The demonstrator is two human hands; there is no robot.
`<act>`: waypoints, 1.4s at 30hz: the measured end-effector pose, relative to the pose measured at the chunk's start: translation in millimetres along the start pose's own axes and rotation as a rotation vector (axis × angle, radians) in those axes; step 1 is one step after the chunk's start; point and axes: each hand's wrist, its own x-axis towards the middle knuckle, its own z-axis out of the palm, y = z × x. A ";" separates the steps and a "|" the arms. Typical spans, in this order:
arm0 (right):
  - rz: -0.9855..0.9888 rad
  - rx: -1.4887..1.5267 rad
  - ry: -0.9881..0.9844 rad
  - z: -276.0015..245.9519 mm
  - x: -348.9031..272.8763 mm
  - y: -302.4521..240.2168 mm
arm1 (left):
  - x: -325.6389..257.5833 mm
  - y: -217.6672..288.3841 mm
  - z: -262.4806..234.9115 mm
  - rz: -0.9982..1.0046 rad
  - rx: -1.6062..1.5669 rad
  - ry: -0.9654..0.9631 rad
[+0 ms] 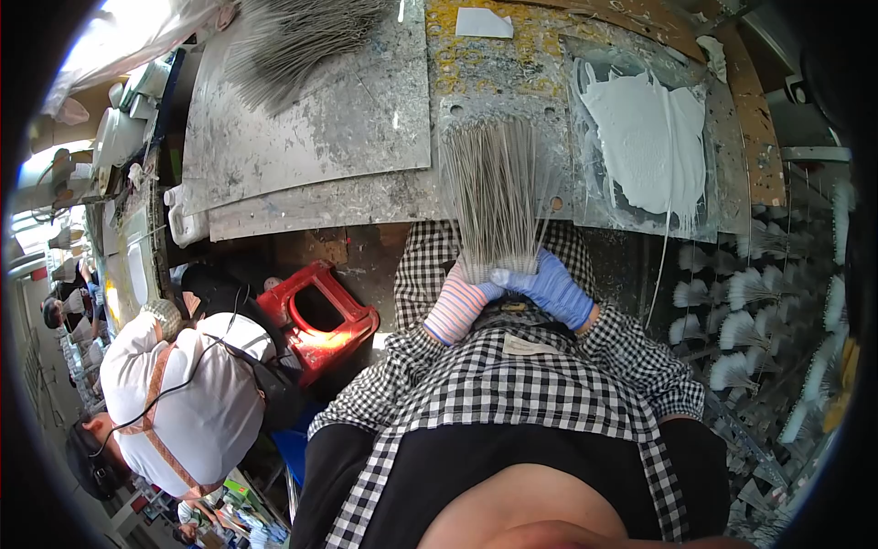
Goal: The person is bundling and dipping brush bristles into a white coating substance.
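the worktable (338,209), paint-spotted, spans the far side of the scene; a flat sheet (302,151) covers much of its left part. at far left on this sheet lies a pile (306,46) of loose grey strands, and at right a broad patch of white paste (645,137) is spread. the bundle (495,188), of similar grey strands, stands in the middle, its near end in the hands and its far tips over the table's near edge, fanned slightly and uneven.

the left hand (457,304), in a pink-striped glove, and the right hand (553,289), in a blue-striped one, meet at the near end, both clasped on the bundle from opposite sides.

the step appears to be gathering and evening the strands. for a good result, pressure is best equal from both sides, firm enough to stop single strands slipping, yet loose enough to let the ends settle level. strays at the right edge are best tucked in early, and the tips held well apart from the paste.
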 end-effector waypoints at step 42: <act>-0.146 -0.474 -0.511 -19.7 -2.7 -2.0 | 1.3 123.3 41.9 0.516 -0.178 -0.615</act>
